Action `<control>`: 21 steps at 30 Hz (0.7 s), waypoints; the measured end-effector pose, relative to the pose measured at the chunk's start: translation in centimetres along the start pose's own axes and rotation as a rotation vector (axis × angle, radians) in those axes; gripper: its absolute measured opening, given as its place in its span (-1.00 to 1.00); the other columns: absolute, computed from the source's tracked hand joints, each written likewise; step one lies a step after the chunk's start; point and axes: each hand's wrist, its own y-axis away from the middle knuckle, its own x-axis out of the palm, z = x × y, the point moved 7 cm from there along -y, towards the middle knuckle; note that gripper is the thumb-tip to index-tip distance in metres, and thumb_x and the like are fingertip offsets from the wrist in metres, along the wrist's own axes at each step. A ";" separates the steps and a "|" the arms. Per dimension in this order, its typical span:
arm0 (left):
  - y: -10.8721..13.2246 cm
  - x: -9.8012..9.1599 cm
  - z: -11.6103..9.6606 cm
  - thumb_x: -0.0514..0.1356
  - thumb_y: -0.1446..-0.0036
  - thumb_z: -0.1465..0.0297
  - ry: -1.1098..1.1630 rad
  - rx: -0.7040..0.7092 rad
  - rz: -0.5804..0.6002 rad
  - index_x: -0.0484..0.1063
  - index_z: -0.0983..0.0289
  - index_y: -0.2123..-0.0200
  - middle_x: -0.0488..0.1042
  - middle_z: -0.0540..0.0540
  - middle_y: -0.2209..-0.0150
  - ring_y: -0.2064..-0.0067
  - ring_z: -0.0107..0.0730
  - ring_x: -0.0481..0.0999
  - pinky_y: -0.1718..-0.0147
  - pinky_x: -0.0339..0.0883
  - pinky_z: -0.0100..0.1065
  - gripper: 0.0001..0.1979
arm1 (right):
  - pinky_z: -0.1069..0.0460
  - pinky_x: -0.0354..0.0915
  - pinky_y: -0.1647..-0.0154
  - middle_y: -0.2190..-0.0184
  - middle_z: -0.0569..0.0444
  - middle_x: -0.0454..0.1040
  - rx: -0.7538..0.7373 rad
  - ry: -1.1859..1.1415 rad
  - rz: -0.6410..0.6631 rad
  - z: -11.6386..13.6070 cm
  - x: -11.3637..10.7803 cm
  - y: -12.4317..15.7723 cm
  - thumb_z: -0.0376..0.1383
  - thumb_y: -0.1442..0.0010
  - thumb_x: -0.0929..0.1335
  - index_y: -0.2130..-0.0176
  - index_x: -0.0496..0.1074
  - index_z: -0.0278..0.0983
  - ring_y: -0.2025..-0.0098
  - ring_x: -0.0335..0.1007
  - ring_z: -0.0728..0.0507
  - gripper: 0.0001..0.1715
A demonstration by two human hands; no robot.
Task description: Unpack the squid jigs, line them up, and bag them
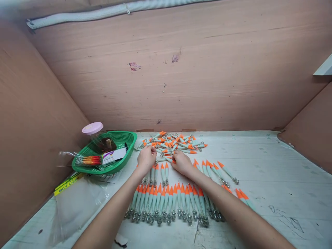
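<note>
You're likely at the picking step: right hand [182, 163] pinches a lure [167, 159] at the pile's [172, 142] near edge, left hand's [146, 159] grip can't tell, next probably needs hooks-toward-you placement in the upper row [163, 174].

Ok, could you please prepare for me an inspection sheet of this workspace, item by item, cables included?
Surface: pale worktop, with drawn lines at the right.
Job's things: heap of orange-tipped lures near the back wall; rows of lures closer, hooks mostly toward the person.
Clutter: green basket at left, with lidded jar, packed lures and white box; clear bags in front.
Hands: left hand and right hand at the heap's near edge; whether the fingers grip anything is unclear.
Cables: nothing seen; only a corrugated tube overhead.
Surroundings: brown side walls; stains on the back wall.
</note>
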 end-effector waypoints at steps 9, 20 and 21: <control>-2.4 1.7 2.0 0.29 0.11 0.17 -0.085 -0.300 0.113 0.42 0.26 0.21 0.52 0.26 0.11 0.05 -0.01 0.49 0.23 0.32 -0.26 -0.60 | 0.06 0.09 0.39 0.47 0.08 0.41 0.025 -0.333 -0.106 -1.4 -1.0 -0.3 -0.45 0.01 0.33 0.47 0.31 -0.26 0.40 0.28 -0.09 -0.89; -3.0 0.2 3.4 0.29 0.19 0.40 0.085 -0.285 0.093 0.48 0.25 0.47 0.55 0.18 0.30 0.16 -0.10 0.51 0.33 0.29 -0.34 -0.88 | 0.07 0.17 0.52 0.55 0.16 0.34 0.125 -1.044 -0.208 -3.7 -4.0 1.8 0.00 0.13 0.45 0.40 0.38 -0.28 0.56 0.17 0.01 -0.57; -3.1 -0.1 3.6 0.30 0.20 0.41 0.128 -0.255 0.093 0.47 0.26 0.53 0.54 0.16 0.38 0.22 -0.13 0.51 0.38 0.27 -0.36 -0.91 | 0.07 0.19 0.51 0.55 0.17 0.34 0.132 -1.098 -0.207 -3.7 -4.5 2.2 0.00 0.15 0.47 0.40 0.39 -0.27 0.56 0.19 0.02 -0.55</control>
